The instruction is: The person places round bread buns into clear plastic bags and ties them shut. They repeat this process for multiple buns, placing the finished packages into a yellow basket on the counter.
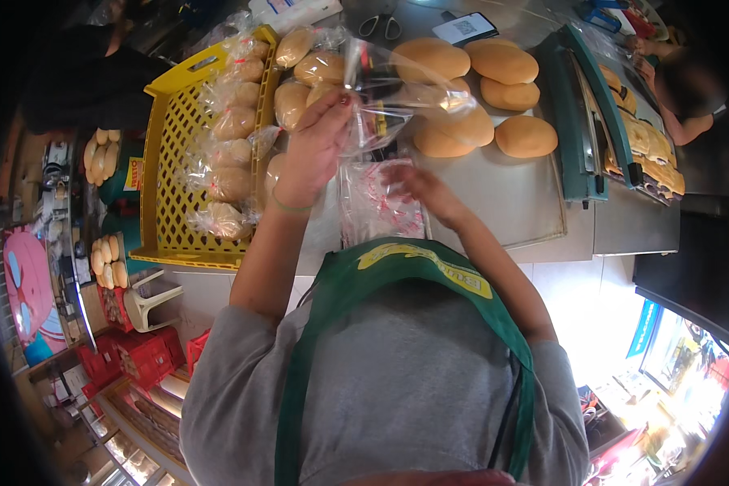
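My left hand (322, 140) grips the edge of a clear plastic bag (376, 109), raised above the table with its open end spread to the right. Behind the thin film, some bread shows through. Blurred by motion, my right hand (425, 189) hovers near a stack of plastic bags with red print (376, 206); nothing shows in its fingers. Whether it touches the stack cannot be made out. Unwrapped bread loaves (525, 136) lie on a metal tray (510, 194) to the right, some piled on others. Bagged loaves (291, 103) lie just beyond my left hand.
A yellow plastic crate (149, 182) at left holds a row of bagged loaves (231, 184). Beyond the bread are scissors (381, 27) and a phone (465, 28). At right stands a green bread slicer (571, 121); past it, another person (683, 91) is beside filled bread (647, 146).
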Demonstrator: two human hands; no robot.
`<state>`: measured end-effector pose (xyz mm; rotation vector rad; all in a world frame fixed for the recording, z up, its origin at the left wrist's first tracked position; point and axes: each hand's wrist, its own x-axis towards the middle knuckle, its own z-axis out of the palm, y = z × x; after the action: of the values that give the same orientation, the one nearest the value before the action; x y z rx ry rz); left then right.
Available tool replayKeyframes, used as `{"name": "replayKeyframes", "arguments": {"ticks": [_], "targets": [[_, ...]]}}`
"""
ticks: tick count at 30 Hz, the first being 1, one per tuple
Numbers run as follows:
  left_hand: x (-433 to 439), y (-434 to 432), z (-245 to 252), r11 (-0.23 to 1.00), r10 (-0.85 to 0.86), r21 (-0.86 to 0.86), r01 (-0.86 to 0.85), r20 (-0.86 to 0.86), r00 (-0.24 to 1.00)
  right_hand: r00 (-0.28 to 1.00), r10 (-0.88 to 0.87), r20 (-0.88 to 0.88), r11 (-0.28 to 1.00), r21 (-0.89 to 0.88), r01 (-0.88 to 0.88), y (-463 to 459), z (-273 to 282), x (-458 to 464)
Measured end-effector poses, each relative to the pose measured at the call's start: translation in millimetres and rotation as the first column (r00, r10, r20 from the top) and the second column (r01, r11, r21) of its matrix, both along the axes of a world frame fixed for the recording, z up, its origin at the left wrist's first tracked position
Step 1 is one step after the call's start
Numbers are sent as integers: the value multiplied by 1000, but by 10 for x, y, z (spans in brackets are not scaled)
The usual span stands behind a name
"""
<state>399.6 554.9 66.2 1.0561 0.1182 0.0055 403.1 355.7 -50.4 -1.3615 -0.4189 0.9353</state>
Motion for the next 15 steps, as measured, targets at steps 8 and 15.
{"name": "replayKeyframes", "arguments": {"ticks": [8, 15], "targets": [[85, -317, -157, 971, -229, 61, 230, -11, 973, 812, -573, 108, 800, 288, 527, -600, 735, 427], [101, -410, -158, 785, -409, 571, 240, 187, 893, 830, -557, 28, 759, 422, 495, -937, 746, 643]]}}
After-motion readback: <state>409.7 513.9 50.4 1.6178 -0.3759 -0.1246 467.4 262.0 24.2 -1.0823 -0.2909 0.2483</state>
